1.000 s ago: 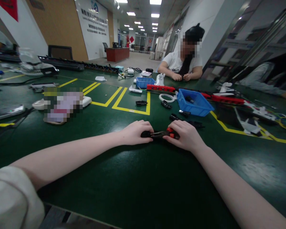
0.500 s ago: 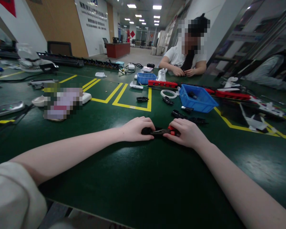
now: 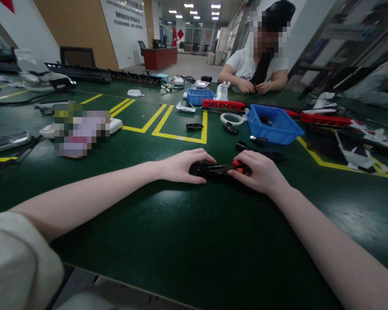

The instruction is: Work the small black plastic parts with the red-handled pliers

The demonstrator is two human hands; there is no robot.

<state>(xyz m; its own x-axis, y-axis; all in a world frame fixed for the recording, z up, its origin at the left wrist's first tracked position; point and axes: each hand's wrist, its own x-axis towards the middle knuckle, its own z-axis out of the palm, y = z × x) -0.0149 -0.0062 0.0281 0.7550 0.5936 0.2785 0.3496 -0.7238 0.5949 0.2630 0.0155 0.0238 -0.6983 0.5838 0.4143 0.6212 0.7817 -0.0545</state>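
My left hand [image 3: 181, 165] curves round a small black plastic part [image 3: 198, 168], with the thumb on the near side and the fingers on the far side. My right hand [image 3: 260, 172] is closed on the red handles of a pair of needle-nose pliers [image 3: 225, 168]. The jaws point left and lie along or against the black part; where one ends and the other begins is hard to tell. Both hands are low over the green tabletop [image 3: 181, 232]. Just beyond my right hand lie more black parts [image 3: 278, 156].
A blue bin [image 3: 274, 129] holding black pieces stands at the right, beside a white ring [image 3: 232, 119]. Red strips [image 3: 223, 104] and a smaller blue bin [image 3: 200, 97] lie farther back. A phone [image 3: 84, 133] is at left. Across the table sits a person [image 3: 255, 69].
The fingers of my left hand have spread wider round the black part. The pliers' jaws have moved closer in along it. The whole view has tilted slightly downward.
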